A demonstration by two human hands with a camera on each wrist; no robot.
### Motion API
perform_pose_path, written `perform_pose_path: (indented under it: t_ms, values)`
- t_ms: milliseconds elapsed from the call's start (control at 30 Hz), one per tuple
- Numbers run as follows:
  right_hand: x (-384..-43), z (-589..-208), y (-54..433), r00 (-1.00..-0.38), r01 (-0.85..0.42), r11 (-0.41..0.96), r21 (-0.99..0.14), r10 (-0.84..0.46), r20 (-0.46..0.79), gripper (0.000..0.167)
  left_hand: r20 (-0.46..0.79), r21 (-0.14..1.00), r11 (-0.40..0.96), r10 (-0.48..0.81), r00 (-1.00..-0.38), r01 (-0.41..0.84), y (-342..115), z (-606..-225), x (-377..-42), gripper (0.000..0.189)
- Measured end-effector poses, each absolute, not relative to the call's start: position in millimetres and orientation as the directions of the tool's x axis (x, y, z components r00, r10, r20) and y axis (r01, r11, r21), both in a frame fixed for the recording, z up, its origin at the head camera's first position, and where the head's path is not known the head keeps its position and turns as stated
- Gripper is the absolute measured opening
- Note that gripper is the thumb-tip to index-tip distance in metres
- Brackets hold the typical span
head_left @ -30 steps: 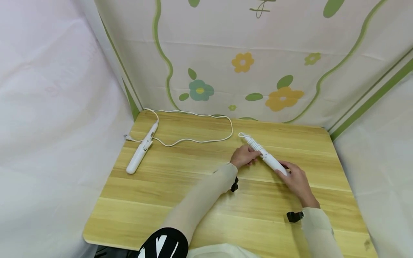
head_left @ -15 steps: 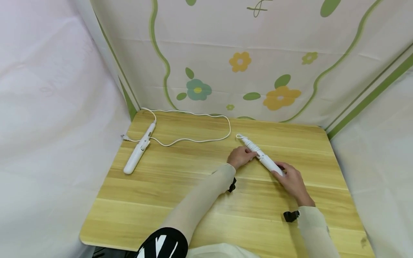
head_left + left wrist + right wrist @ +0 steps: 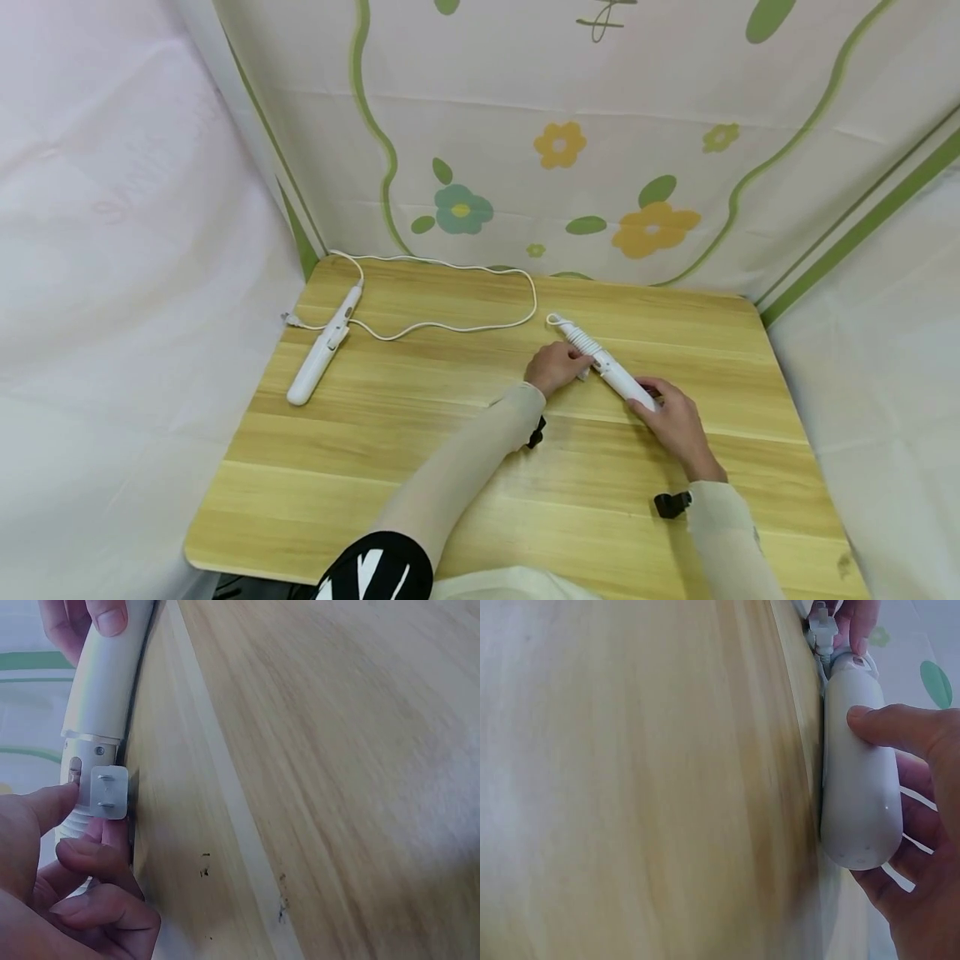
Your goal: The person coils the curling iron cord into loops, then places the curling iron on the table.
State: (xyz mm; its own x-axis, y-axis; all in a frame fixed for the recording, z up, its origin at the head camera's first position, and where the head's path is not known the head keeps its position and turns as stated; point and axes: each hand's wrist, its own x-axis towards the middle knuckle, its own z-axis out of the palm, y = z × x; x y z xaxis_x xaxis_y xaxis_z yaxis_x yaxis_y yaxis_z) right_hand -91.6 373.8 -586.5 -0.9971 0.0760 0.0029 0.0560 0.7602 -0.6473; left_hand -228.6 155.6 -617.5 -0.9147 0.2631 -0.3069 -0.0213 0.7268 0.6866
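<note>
A white hair straightener (image 3: 621, 383) lies slanted at the right of the table, its cord (image 3: 581, 338) wound round the handle and ending in a small loop. My left hand (image 3: 553, 367) grips the handle end, thumb on a small slide switch (image 3: 75, 766) and fingers curled underneath. Beside those fingers, a two-pin plug (image 3: 110, 793) sticks out from the handle. Around the smooth, rounded barrel end (image 3: 861, 787), my right hand (image 3: 677, 423) holds on with the thumb on top and the fingers along the far side.
At the left of the wooden table (image 3: 420, 433) lies a second white straightener (image 3: 318, 367). Its loose white cord (image 3: 450, 326) loops along the back, with a plug (image 3: 291, 319) at the left edge. A flower-print cloth (image 3: 495, 108) stands behind; white cloth hangs on both sides.
The straightener and both hands have shifted slightly left and toward me. The plug shows more beside the left fingers. Both hands keep their hold; the second straightener stays in place.
</note>
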Motion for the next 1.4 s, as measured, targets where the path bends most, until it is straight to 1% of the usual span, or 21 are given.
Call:
perform_pose_path:
  t_ms: [167,233,333,467,567,667,700,867,900,933,967,1167,1400]
  values:
    - [-91.2,-590.3,371.6,-0.996,0.067,0.758,-0.649,0.086,-0.002,0.051,-0.302,0.680,0.734,0.277,-0.912,-0.002,151.9,-615.0,-226.7,0.032]
    - [-91.2,-592.0,371.0,-0.996,0.066,0.760,-0.647,0.088,0.002,0.050,-0.310,0.684,0.729,0.285,-0.907,-0.005,149.4,-608.3,-224.7,0.030]
    - [-90.9,-594.6,370.4,-0.996,0.065,0.763,-0.644,0.092,0.008,0.050,-0.283,0.664,0.748,0.273,-0.919,0.017,150.2,-609.7,-221.6,0.029]
    - [-91.0,-597.2,370.3,-0.995,0.069,0.761,-0.646,0.102,0.014,0.051,-0.267,0.652,0.758,0.252,-0.930,0.018,146.1,-597.1,-212.4,0.029]
    - [-92.1,-597.6,369.5,-0.992,0.083,0.748,-0.658,0.128,0.021,0.051,-0.292,0.664,0.748,0.254,-0.922,-0.004,137.7,-577.2,-205.7,0.029]
    - [-95.6,-595.8,367.1,-0.989,0.080,0.729,-0.679,0.145,0.039,0.048,-0.278,0.666,0.746,0.250,-0.927,0.001,133.1,-580.1,-207.6,0.025]
    - [-97.5,-594.6,365.9,-0.988,0.076,0.724,-0.685,0.148,0.047,0.047,-0.261,0.668,0.744,0.250,-0.932,0.013,132.4,-588.5,-211.3,0.023]
    - [-109.3,-589.8,358.9,-0.982,0.047,0.715,-0.697,0.161,0.099,0.039,-0.235,0.670,0.741,0.261,-0.936,0.038,114.6,-585.3,-213.6,0.016]
    - [-111.6,-588.4,357.2,-0.980,0.038,0.717,-0.696,0.163,0.114,0.038,-0.216,0.660,0.750,0.257,-0.942,0.053,112.1,-589.9,-215.9,0.016]
    - [-114.0,-587.7,355.8,-0.978,0.030,0.717,-0.696,0.164,0.127,0.037,-0.221,0.662,0.748,0.261,-0.939,0.052,106.7,-581.2,-213.6,0.016]
    - [-116.5,-586.9,354.4,-0.976,0.020,0.717,-0.697,0.164,0.141,0.036,-0.204,0.660,0.748,0.264,-0.943,0.067,103.6,-583.5,-215.8,0.015]
    - [-132.1,-579.0,342.3,-0.967,-0.026,0.694,-0.719,0.164,0.194,0.034,-0.151,0.642,0.756,0.290,-0.945,0.130,83.3,-577.3,-215.7,0.017]
    - [-150.9,-572.0,321.4,-0.969,-0.107,0.678,-0.728,0.094,0.229,0.035,-0.061,0.592,0.773,0.327,-0.943,0.229,51.5,-577.6,-216.3,0.017]
